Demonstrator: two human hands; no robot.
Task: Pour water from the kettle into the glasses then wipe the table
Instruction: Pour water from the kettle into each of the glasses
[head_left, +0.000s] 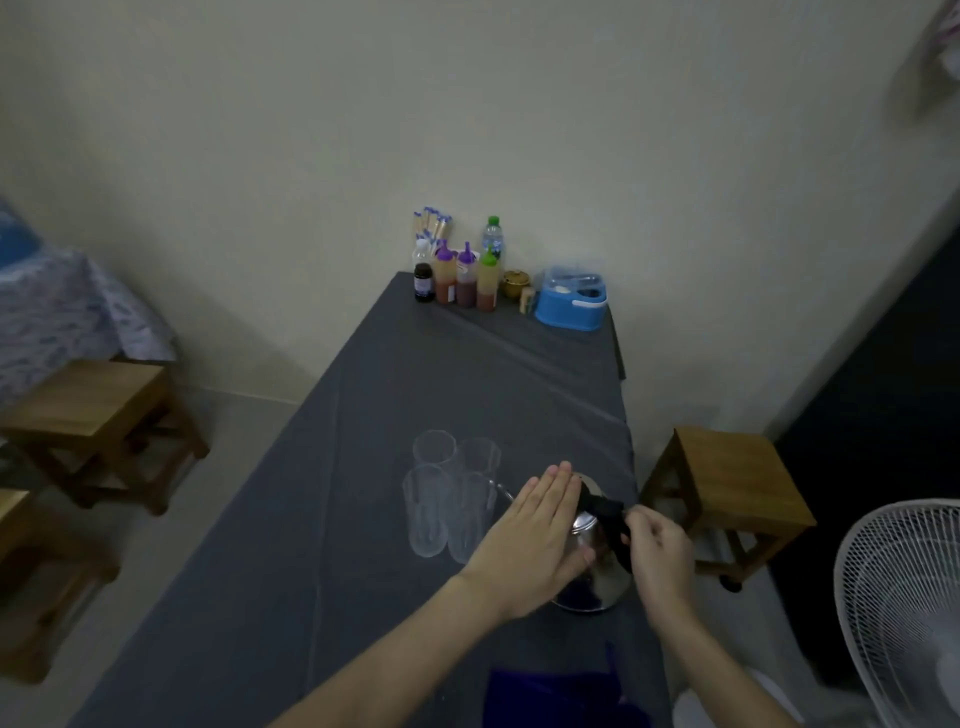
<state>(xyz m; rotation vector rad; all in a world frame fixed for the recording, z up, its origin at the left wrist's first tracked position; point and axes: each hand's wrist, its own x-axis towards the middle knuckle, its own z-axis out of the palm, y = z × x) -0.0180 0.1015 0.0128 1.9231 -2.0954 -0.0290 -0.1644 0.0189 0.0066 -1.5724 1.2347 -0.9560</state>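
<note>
the kettle stands on the dark cloth of the desk, near the right edge, with four empty glasses clustered just to its left. the left hand lies flat and open, fingers together, pressed over the kettle's lid and near side; it grips nothing, only steadies. the right hand is curled around the black handle, fingers closed on it. the kettle looks upright and not yet lifted, so i judge the step in hand is getting a firm hold before the first pour.

to do this well, the right hand should settle its grip fully on the handle before any lift, since a full steel kettle is likely heavy and will want to swing. the left hand is best kept on the lid, so it does not slip off when the kettle tips. the glasses stand touching or nearly so, and look light and tall; a spout that knocks one could topple its neighbours. better to bring the spout over one rim at a time, starting with the nearest glass, and tip slowly so the stream does not overshoot. how much water is inside cannot be told.

a dark blue cloth lies at the near edge of the desk, handy for wiping afterward. the bottles and blue container at the far end sit well apart and should not interfere.
</note>
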